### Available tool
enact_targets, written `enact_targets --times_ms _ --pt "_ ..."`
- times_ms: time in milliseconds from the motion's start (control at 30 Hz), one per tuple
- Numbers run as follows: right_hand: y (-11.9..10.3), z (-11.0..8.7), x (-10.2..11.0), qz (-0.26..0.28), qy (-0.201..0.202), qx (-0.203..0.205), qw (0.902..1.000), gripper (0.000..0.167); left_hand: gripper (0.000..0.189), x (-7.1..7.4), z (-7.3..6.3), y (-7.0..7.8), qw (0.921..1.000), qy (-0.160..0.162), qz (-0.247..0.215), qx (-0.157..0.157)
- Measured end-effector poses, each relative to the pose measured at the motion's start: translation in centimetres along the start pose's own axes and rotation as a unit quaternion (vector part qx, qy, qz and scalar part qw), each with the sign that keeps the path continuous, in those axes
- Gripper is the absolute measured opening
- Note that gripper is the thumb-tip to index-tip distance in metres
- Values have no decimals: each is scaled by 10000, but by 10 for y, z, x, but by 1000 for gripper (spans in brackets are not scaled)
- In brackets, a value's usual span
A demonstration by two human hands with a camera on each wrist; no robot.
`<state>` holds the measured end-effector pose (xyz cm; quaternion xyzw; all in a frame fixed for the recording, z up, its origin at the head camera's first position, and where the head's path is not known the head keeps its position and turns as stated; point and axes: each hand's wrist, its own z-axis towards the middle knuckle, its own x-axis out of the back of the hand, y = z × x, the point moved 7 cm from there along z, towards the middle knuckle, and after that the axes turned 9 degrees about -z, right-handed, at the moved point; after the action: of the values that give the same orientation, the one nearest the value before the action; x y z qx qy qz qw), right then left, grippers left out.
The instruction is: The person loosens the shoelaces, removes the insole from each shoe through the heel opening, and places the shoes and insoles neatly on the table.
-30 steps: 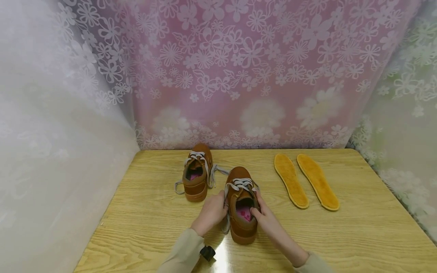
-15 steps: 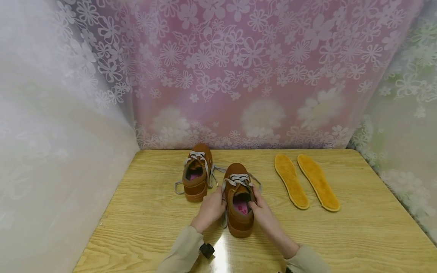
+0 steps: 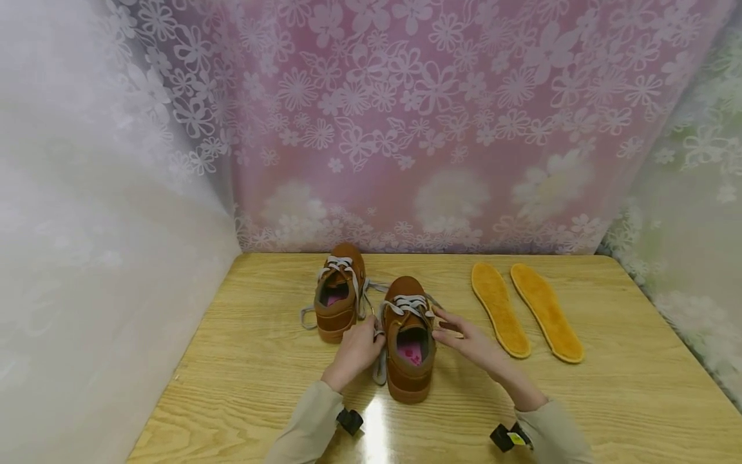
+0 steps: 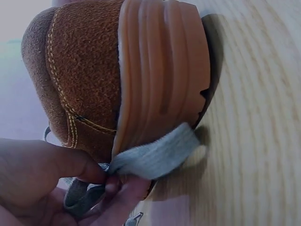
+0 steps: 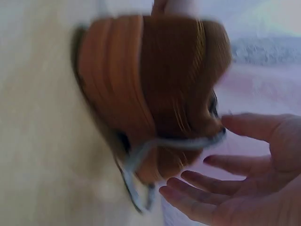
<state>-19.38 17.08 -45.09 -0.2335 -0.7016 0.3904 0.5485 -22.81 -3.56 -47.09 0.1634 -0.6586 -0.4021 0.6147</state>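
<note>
A brown suede shoe (image 3: 409, 374) with a pink insole stands on the table between both hands, toe pointing away. Along its left side, my left hand (image 3: 358, 346) pinches a flat grey shoelace (image 4: 157, 153) between thumb and fingers, as the left wrist view shows. On the other side my right hand (image 3: 472, 341) has its fingers spread, close to the shoe's collar, with nothing in its grip. A grey lace loop (image 5: 141, 160) hangs down this side in the blurred right wrist view. The matching brown shoe (image 3: 336, 316) stands behind and to the left, its laces loose.
Two yellow fuzzy insoles (image 3: 501, 312) (image 3: 547, 312) lie side by side on the wooden table (image 3: 243, 386), right of the shoes. A floral curtain (image 3: 417, 161) hangs at the table's back edge, with pale sheets on both sides.
The nearer shoe first shifted slightly away from me. My right hand has let go of its collar, drawn off to the right and spread its fingers. The left hand stays at the shoe's left side.
</note>
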Motion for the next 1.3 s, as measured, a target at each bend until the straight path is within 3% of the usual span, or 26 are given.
enact_targets --times_ms 67,200,300,533,667,867,967,1100,1300 --pt "0 6 9 -468 49 395 9981 73 6 2 1 1 9999 96 -87 -18" --pt "4 16 16 -1460 -31 643 9872 85 5 6 1 3 9992 348 -167 -88" --pt "13 22 15 -2030 -224 449 9779 92 5 7 0 4 9987 455 -200 -72" --pt "33 42 1 -2638 -434 94 9636 96 9 8 -1 7 9980 574 -252 -123" --pt "32 51 -4 -3092 -286 471 9494 77 11 8 -3 9 9979 560 -297 -148" --pt "22 53 -2 -3649 429 1097 9236 24 12 9 -2 11 9972 611 -369 -200" --pt "20 50 -1 -3715 584 1203 9187 14 12 10 -2 12 9967 670 -402 -212" --pt "19 45 -1 -3479 399 1063 9306 15 23 9 -1 15 9966 692 -381 -223" --pt "26 34 1 -3064 237 646 9494 22 40 4 -3 17 9989 379 -246 -78"
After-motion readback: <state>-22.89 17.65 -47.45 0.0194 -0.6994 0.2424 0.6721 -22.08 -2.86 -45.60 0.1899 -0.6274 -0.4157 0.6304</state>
